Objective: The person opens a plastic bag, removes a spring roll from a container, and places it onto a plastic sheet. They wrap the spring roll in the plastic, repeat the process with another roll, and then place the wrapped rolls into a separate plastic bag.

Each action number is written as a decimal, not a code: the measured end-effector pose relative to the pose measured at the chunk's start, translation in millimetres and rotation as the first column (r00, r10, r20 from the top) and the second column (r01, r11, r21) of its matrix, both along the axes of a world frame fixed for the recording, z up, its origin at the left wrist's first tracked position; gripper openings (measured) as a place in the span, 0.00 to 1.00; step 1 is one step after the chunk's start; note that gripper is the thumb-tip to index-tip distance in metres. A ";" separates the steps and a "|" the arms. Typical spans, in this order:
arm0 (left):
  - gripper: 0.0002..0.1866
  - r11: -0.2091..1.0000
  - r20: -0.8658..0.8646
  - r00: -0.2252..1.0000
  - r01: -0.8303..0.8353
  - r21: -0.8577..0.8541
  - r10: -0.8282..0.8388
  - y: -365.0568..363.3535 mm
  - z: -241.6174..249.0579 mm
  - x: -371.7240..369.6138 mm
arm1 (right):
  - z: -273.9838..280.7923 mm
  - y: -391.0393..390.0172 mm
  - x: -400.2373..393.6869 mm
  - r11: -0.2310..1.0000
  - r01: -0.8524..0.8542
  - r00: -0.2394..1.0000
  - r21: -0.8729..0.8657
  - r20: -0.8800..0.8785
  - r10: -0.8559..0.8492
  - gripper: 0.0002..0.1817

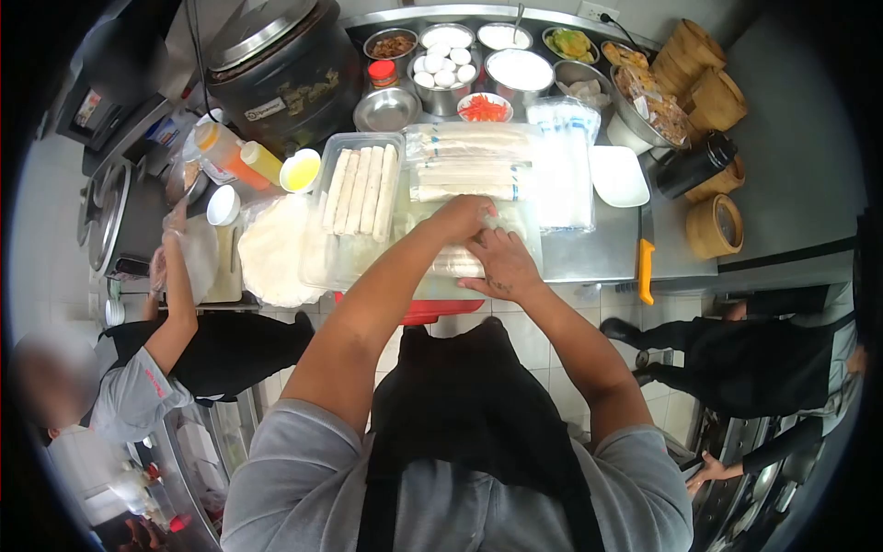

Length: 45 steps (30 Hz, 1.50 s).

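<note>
Both my hands meet over a translucent board at the counter's front edge. My left hand [463, 219] has its fingers pressed together on clear plastic film [504, 217]. Against it lies my right hand [504, 265], fingers bent over the same film; its fingertips are partly hidden. Beneath and beside them shows a plastic-wrapped roll [452, 262]. Beyond my hands lie more wrapped rolls [469, 179]. To the left, a clear plastic tray [317, 216] holds several pale, uncovered rolls [361, 190]. A stack of clear plastic bags [563, 175] lies to the right.
An orange-handled knife [647, 271] juts over the front edge at right. Bowls of eggs [444, 66] and red strips [485, 109] stand behind. A pale dough sheet [276, 250] lies left. A co-worker [147, 368] stands at far left, other people at right.
</note>
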<state>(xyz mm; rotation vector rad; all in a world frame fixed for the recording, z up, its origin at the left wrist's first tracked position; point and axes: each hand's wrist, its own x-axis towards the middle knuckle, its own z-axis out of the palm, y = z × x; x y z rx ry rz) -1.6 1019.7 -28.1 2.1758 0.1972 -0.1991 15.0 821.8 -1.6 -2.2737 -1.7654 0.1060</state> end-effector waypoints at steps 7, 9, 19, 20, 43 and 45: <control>0.16 1.000 0.159 0.987 0.002 0.024 -0.006 -1.4 -11.6 -3.2 | 0.3 -1.2 -1.3 0.999 0.023 0.999 -0.046 0.043 -0.021 0.40; 0.17 1.000 0.160 0.987 0.001 0.024 -0.005 -0.4 -11.9 -4.1 | 0.2 -1.5 -2.9 0.999 0.012 0.998 -0.031 0.057 -0.010 0.40; 0.18 0.999 0.223 0.974 0.012 0.047 -0.022 1.0 -17.4 -3.8 | 8.9 -1.9 -4.5 0.997 0.002 0.997 -0.077 -0.074 -0.008 0.40; 0.18 0.999 0.197 0.980 0.014 0.045 -0.022 1.0 -17.2 -2.6 | 9.7 -1.1 -3.5 0.995 0.008 0.994 -0.095 -0.109 -0.019 0.40; 0.18 1.000 0.086 0.996 0.028 0.010 -0.029 7.5 -15.8 2.2 | 6.8 20.0 -14.3 0.998 -0.056 0.986 -0.040 -0.162 0.049 0.40; 0.19 0.998 0.145 0.989 -0.006 0.055 -0.002 3.7 -13.9 -1.8 | 9.0 14.4 -8.6 0.997 -0.072 0.973 0.002 -0.221 0.071 0.40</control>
